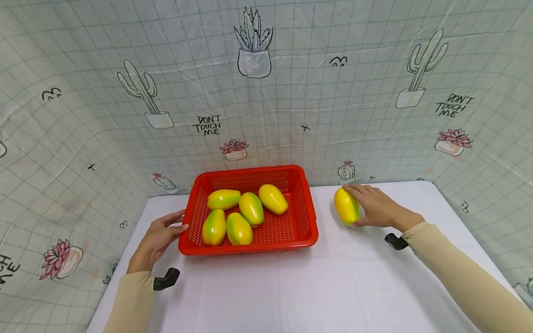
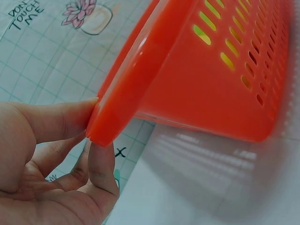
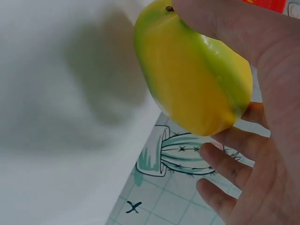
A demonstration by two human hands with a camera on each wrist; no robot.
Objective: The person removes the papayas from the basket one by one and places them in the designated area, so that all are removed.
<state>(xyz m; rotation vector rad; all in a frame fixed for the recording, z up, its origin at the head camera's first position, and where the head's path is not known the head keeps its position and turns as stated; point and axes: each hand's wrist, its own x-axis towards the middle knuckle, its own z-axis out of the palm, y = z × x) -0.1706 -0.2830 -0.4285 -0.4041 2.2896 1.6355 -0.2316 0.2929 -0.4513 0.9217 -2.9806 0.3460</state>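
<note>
My right hand [image 1: 378, 207] grips a yellow-green mango [image 1: 347, 206] at the right of the red basket. In the right wrist view, the thumb lies at the stem end of the mango [image 3: 192, 70] and a fingertip touches its other end, while the other fingers are spread. My left hand [image 1: 157, 238] pinches the left rim of the red plastic basket [image 1: 250, 249]. Seen from the left wrist, the thumb is on one side of the basket rim [image 2: 124, 89] and a bent finger on the other. Several similar mangoes [image 1: 251, 209] lie inside the basket, mostly toward its left and middle.
A white cloth covers the table [image 1: 283, 291]. Behind and at both sides hangs a grid-patterned curtain [image 1: 283, 92] printed with cacti and words; the basket stands close to its back part. A black wrist camera [image 1: 166, 279] sits at the left wrist, another [image 1: 395, 241] at the right.
</note>
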